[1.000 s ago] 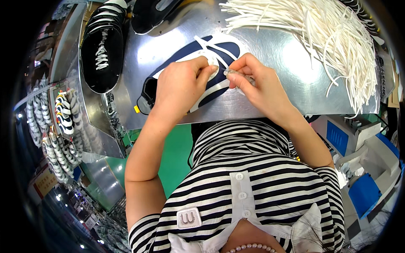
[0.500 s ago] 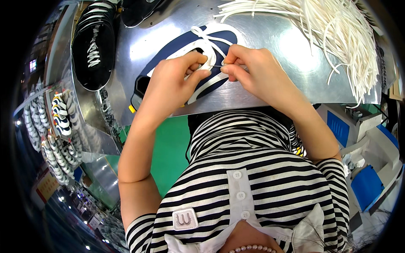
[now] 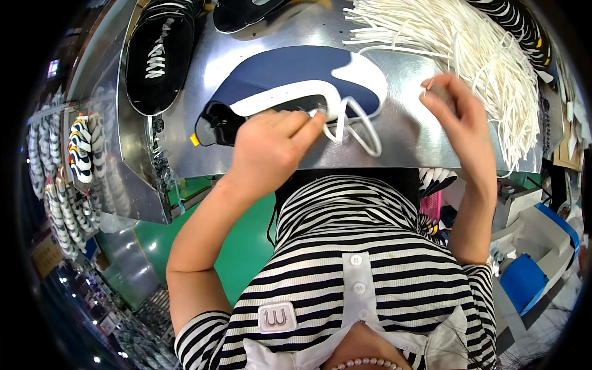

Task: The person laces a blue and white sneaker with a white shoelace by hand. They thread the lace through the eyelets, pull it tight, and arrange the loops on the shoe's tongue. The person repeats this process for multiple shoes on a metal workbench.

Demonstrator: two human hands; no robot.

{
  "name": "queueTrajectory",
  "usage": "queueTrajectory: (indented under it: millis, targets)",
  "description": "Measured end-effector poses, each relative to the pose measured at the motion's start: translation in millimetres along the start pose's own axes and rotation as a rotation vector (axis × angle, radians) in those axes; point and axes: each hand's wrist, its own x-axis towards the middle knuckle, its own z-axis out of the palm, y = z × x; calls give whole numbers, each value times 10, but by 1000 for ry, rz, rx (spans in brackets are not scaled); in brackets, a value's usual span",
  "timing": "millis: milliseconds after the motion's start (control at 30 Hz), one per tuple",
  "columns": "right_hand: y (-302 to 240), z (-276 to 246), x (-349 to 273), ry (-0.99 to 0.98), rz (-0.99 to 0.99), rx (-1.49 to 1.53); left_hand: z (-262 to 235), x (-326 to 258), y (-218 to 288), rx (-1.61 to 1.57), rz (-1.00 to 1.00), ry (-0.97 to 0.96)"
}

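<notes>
A navy and white shoe upper [image 3: 290, 77] lies on its side on the shiny metal table [image 3: 401, 135]. My left hand [image 3: 271, 145] presses on its lower edge, with fingertips pinching a white lace [image 3: 357, 123] that loops out from the shoe. My right hand [image 3: 456, 117] is raised to the right of the shoe, its fingers closed on the lace's far end beside a pile of white laces [image 3: 481, 55].
A black shoe with white lacing [image 3: 157, 52] lies at the table's far left, another dark shoe [image 3: 240, 12] at the top. Racks of striped shoes [image 3: 61, 179] stand left. Blue and white bins [image 3: 536, 259] sit at lower right. The floor below is green.
My right hand has drawn away to the right, pulling the lace out into a loop. The left hand has slid down to the shoe's lower edge, uncovering the upper.
</notes>
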Motion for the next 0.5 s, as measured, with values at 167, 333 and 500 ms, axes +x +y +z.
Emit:
queueTrajectory:
  millis: [167,333,500]
  targets:
    - [250,473,362,-11,58,235,-28,98,57,-278,-297,-111]
    - [233,713,274,123,-70,99,-106,104,-239,-1093,-1184,-617]
    - [219,809,245,115,-32,153,31,176,-299,-1346,-1116,-659]
